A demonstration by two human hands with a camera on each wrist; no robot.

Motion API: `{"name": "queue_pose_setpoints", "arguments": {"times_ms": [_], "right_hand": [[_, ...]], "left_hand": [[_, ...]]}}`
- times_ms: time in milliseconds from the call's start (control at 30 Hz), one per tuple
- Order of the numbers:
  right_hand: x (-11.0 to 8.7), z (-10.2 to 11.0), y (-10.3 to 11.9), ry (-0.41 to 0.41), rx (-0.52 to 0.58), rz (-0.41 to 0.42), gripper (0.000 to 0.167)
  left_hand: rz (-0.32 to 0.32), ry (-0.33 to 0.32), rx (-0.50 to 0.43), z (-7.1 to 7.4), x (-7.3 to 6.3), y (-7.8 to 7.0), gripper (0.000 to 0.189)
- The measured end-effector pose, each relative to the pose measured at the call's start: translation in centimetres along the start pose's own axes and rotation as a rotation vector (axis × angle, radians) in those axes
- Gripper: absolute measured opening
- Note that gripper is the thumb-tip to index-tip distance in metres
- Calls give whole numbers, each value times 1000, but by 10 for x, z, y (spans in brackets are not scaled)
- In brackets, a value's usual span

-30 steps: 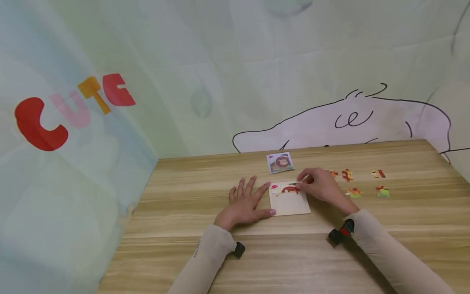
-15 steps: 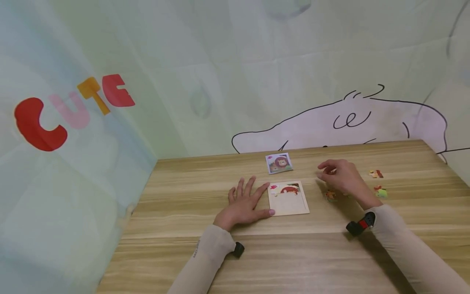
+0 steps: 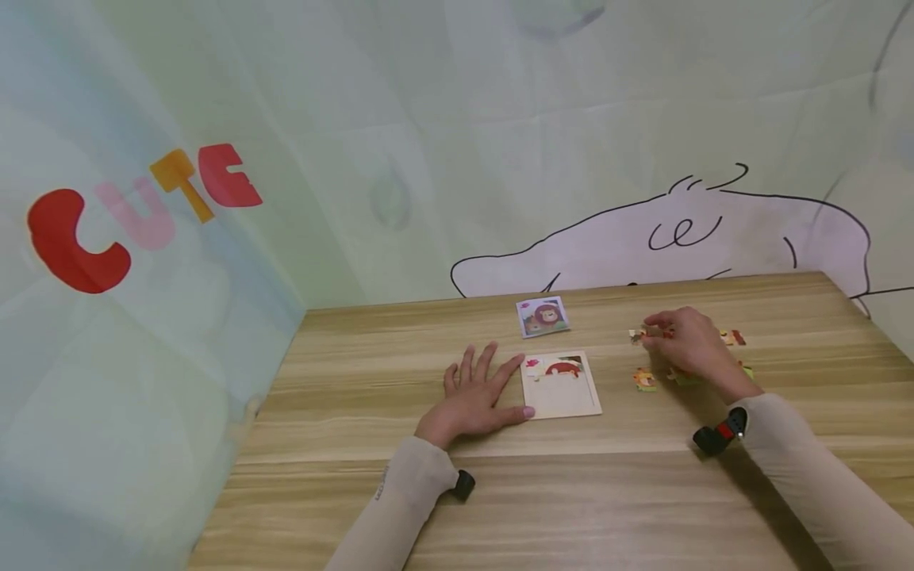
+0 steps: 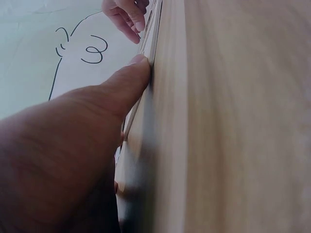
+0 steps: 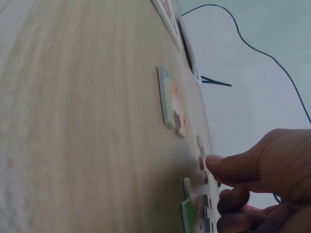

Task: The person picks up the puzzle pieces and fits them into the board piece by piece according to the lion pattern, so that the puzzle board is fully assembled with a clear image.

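My left hand (image 3: 474, 400) lies flat on the table with fingers spread, its index fingertip and thumb touching the left edge of a square wooden puzzle board (image 3: 560, 400). Along the top of the board sit fitted pieces (image 3: 564, 369) with part of a lion picture; the lower part is bare wood. To the right, my right hand (image 3: 689, 341) hovers low over loose jigsaw pieces, thumb and index finger apart. Just left of its fingertips lies one piece (image 3: 636, 336); another is partly hidden under the hand. In the right wrist view the thumb (image 5: 233, 167) is close to several pieces.
Behind the board lies a lion picture card (image 3: 543, 317). Other loose pieces lie around the right hand: an orange-and-green piece (image 3: 644, 379) in front and a red-and-yellow piece (image 3: 732, 337) to the right. A printed curtain (image 3: 400, 159) stands behind the wooden table (image 3: 343, 365).
My right hand has left the board's upper right corner and moved right, over the loose pieces. A dark corner piece now shows on the board. My left hand has stayed put.
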State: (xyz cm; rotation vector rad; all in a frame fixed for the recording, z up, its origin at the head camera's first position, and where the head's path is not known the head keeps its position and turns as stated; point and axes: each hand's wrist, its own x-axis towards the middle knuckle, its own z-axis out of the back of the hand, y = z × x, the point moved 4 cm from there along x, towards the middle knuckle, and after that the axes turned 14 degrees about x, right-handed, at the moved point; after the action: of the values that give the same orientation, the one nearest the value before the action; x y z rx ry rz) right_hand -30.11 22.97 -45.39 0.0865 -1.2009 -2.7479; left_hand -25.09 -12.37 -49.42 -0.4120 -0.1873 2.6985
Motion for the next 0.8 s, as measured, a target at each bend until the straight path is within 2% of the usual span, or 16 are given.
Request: {"name": "queue_pose_setpoints", "arguments": {"times_ms": [200,367,633,800], "right_hand": [[2,-2,-2,16,-21,16,36],[3,-2,-3,-11,-23,15,32],[0,-2,-1,-36,60,-13,23],[-2,-5,7,-22,113,6,22]], "left_hand": [[2,3,16,-2,1,2,93],[1,-2,-1,0,-1,0,92],[6,3,15,0,0,0,92],[2,-3,6,0,-1,-1,92]]}}
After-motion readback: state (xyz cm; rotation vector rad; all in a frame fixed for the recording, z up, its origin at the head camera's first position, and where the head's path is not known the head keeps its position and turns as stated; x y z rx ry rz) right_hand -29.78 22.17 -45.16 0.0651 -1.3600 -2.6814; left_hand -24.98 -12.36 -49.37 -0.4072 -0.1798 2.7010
